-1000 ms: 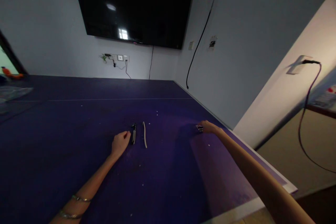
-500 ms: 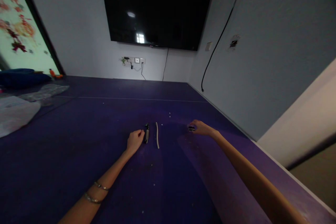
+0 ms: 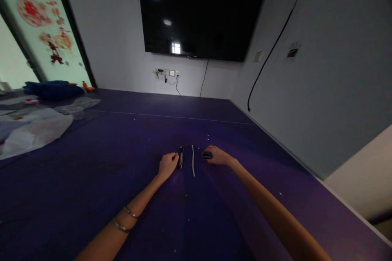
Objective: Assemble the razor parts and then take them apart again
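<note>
My left hand (image 3: pixel 168 164) rests on the purple surface with its fingers curled closed; anything inside them is hidden. Right beside its fingertips lies a slim black object (image 3: pixel 181 158) with a pale stripe and a wider far end, its kind unclear. A thin, slightly bent greyish-white strip (image 3: pixel 192 161) lies between my two hands. My right hand (image 3: pixel 218 155) is closed on a small dark piece (image 3: pixel 206 155) with light lines, just right of the strip. That piece is too small and blurred to name.
The purple tabletop (image 3: pixel 137 138) carries tiny white specks. Clear plastic sheeting (image 3: pixel 43 130) and a dark blue cloth bundle (image 3: pixel 52 89) lie at the left, near a small orange object (image 3: pixel 87 87). A black cable (image 3: pixel 271 55) hangs along the right wall. A television (image 3: pixel 202 12) hangs ahead.
My right hand has moved left with the small dark piece, close to the strip. My left hand stays by the slim black object. The whole view has shifted toward the left.
</note>
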